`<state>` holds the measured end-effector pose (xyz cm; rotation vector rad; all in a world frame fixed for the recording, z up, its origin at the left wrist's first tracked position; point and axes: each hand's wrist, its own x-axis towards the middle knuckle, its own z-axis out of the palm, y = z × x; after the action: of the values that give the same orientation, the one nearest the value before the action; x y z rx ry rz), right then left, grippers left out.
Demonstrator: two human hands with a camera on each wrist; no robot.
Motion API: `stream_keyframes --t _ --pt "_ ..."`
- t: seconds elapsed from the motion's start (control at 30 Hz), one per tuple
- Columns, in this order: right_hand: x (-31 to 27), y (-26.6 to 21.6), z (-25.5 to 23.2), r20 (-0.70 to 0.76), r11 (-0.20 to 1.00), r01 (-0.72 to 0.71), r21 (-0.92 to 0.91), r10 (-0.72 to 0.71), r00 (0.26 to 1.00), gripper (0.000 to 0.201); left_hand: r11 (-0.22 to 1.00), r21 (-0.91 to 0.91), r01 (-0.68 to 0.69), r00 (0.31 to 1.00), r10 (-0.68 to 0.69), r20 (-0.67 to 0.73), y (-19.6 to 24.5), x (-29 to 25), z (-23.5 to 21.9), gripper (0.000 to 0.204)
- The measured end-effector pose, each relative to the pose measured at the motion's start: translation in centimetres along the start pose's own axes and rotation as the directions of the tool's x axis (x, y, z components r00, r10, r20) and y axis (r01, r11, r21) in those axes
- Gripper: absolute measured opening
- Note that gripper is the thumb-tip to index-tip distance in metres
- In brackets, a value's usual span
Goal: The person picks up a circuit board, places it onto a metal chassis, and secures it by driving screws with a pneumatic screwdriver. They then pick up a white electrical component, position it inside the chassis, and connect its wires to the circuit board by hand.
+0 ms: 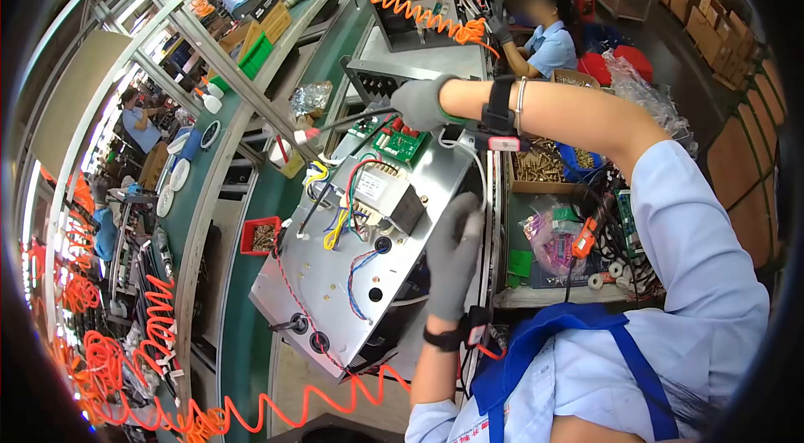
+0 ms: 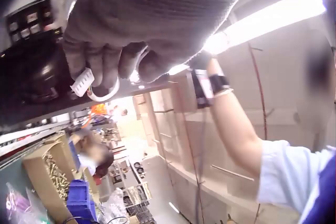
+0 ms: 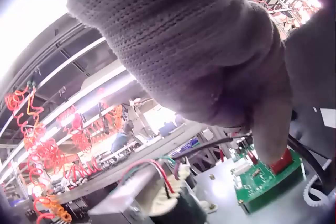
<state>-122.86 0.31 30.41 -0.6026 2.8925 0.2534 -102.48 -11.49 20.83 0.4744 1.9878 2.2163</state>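
Observation:
A silver metal chassis [image 1: 327, 275] lies tilted across the bench, bearing a transformer [image 1: 381, 192] and a green circuit board [image 1: 400, 144]. My gloved right hand [image 1: 421, 104] is over the board's far end and grips a black cable [image 1: 347, 117] that runs out to the left. Its fingers come down close by the board's red parts in the right wrist view. At the chassis's near side, my gloved left hand [image 1: 455, 259] holds a white cable between curled fingers. A white plug [image 2: 83, 82] on that cable sticks out below the fingertips in the left wrist view.
A red bin of screws [image 1: 261, 235] stands left of the chassis. On the right are a box of brass fittings [image 1: 536, 167] and bagged parts [image 1: 557, 242]. An orange coiled hose [image 1: 293, 418] crosses in front. Another person [image 1: 548, 45] works at the far end.

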Motion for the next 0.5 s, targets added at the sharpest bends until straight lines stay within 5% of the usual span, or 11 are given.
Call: stream_keyframes --t 0.07,0.17,0.3,0.37,0.43,0.5 --pt "-0.5 0.1 1.6 -0.048 0.995 0.006 0.099 -0.001 0.999 0.025 0.960 0.217 -0.174 0.964 0.212 -0.164 3.8 -0.2 -2.1 0.031" --pt "-2.4 -0.7 2.6 -0.123 0.988 0.059 0.140 -0.042 0.991 0.020 0.958 0.245 -0.148 0.810 0.260 -0.526 7.6 -0.7 -5.6 0.024" --pt "-4.0 -1.7 2.1 -0.027 0.993 0.109 0.053 -0.108 0.994 0.032 0.958 -0.008 -0.286 0.769 0.225 -0.598 6.7 -2.1 -9.1 0.025" --pt "-3.5 -2.1 1.8 -0.102 0.990 0.102 0.101 -0.091 0.991 0.036 0.971 0.005 -0.237 0.776 0.193 -0.601 5.9 -3.3 -8.7 0.026" --pt "-1.3 -1.8 2.0 -0.347 0.993 0.095 0.066 -0.066 0.935 0.038 0.983 0.014 -0.184 0.779 0.154 -0.608 5.4 -4.4 -7.8 0.027" --pt "1.0 -2.1 1.2 -0.330 0.989 -0.065 0.134 0.106 0.938 0.036 0.995 0.008 -0.103 0.777 0.085 -0.624 5.4 -5.5 -6.8 0.028"
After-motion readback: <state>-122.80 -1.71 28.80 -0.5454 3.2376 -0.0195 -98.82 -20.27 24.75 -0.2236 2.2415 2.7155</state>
